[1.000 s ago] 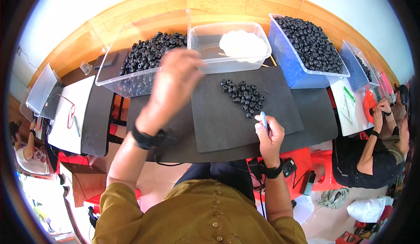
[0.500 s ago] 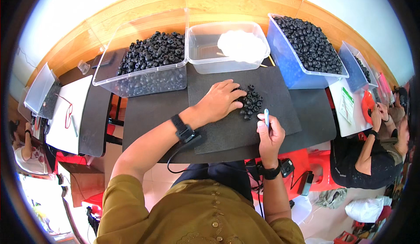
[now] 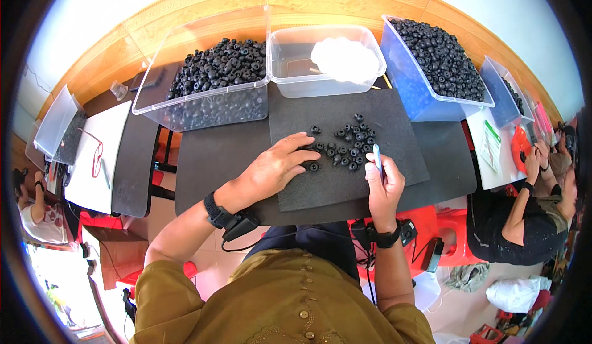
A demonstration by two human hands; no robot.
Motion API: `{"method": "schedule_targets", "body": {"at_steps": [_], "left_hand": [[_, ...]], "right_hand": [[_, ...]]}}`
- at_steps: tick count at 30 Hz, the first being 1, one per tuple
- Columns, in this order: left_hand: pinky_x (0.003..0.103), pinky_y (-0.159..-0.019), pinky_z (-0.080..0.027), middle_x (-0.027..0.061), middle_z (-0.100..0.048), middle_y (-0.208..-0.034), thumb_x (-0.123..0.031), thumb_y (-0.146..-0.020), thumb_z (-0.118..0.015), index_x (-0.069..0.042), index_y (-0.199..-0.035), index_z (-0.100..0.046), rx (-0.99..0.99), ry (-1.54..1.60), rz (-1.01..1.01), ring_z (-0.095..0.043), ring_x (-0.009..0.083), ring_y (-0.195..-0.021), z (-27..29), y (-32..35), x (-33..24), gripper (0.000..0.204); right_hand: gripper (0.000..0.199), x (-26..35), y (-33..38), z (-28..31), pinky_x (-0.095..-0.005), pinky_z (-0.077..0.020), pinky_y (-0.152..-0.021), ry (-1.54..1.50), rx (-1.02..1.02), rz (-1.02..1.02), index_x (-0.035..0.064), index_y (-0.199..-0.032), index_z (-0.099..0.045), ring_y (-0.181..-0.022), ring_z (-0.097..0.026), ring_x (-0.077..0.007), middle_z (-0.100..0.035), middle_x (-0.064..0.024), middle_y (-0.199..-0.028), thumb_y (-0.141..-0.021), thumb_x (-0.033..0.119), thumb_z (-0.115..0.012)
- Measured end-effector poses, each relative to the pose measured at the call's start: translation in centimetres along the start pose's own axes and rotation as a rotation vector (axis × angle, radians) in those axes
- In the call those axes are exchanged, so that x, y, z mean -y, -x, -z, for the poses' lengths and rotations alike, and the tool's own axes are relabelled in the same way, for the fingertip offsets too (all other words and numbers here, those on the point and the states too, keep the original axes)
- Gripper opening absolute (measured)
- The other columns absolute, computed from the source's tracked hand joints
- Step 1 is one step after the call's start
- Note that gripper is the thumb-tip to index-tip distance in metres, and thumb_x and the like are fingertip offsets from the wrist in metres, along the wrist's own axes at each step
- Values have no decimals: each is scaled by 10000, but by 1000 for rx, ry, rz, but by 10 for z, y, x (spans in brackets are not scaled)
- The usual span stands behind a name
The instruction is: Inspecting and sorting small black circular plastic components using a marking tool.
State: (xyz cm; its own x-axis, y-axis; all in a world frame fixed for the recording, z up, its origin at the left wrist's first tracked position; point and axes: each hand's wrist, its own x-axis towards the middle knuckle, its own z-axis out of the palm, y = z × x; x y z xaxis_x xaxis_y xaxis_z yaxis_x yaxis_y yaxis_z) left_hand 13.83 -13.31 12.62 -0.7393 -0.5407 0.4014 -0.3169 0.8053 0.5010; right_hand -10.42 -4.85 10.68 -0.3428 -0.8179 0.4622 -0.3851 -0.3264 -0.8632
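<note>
On a dark mat point(image 3: 370, 190) a loose pile of small black ring-shaped pieces point(image 3: 353, 141) lies spread out. At the pile's left edge is my left hand point(image 3: 271, 170), its fingers apart and a few pieces beside and between the fingertips. It grips nothing that I can see. My right hand point(image 3: 385, 190) is closed around a slim, light-blue, pen-like tool point(image 3: 377, 157), held upright at the right side of the pieces. The lower end of that tool is hidden in the fingers.
Behind the mat stand a left clear bin point(image 3: 213, 112) and a right bin point(image 3: 410, 100), both full of black pieces. A clear tray point(image 3: 293, 88) with something white sits between them. People work at both sides; a co-worker's hand point(image 3: 531, 162) shows at right.
My left hand has moved left and nearer to me, with some pieces now separated from the pile. The pile is more spread out. My right hand has barely moved.
</note>
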Motion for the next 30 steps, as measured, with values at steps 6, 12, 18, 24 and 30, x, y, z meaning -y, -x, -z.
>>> {"method": "schedule_targets", "body": {"at_steps": [6,12,18,24,30], "left_hand": [[338,-898,-546,126,-522,-1324,78,-797,-668,-70,-1173,-630,-165,180,268,-598,277,-1125,8,12,4,406],[308,-827,-562,118,-556,-1233,68,-794,-680,-48,-1143,-637,-186,240,329,-634,245,-1001,7,9,5,371],[305,-749,-550,116,-633,-1052,53,-784,-693,-29,-1074,-655,-160,162,289,-652,229,-833,7,7,16,304],[308,-743,-546,112,-651,-956,41,-784,-694,-15,-1048,-658,-220,130,272,-658,234,-827,6,10,9,272],[265,-753,-544,70,-651,-1068,4,-856,-681,-14,-1033,-641,-166,532,513,-664,156,-888,11,6,5,182]], "right_hand": [[157,4,-1,-3,-245,-368,-538,107,30,39,-21,-965,-660,-597,-460,-74,-570,-23,-694,-878,108,-685],[144,7,-2,-7,-237,-335,-502,152,42,126,-22,-954,-660,-558,-413,-67,-558,-17,-686,-865,86,-694],[138,10,-1,-9,-232,-319,-491,153,42,155,-22,-952,-658,-548,-396,-60,-559,-15,-691,-864,78,-693],[138,9,-1,-9,-233,-315,-485,169,56,165,-20,-948,-660,-539,-391,-63,-551,-21,-684,-862,82,-693],[129,10,0,-9,-239,-315,-471,178,81,175,-8,-942,-666,-517,-388,-71,-557,-23,-680,-857,86,-694]]}}
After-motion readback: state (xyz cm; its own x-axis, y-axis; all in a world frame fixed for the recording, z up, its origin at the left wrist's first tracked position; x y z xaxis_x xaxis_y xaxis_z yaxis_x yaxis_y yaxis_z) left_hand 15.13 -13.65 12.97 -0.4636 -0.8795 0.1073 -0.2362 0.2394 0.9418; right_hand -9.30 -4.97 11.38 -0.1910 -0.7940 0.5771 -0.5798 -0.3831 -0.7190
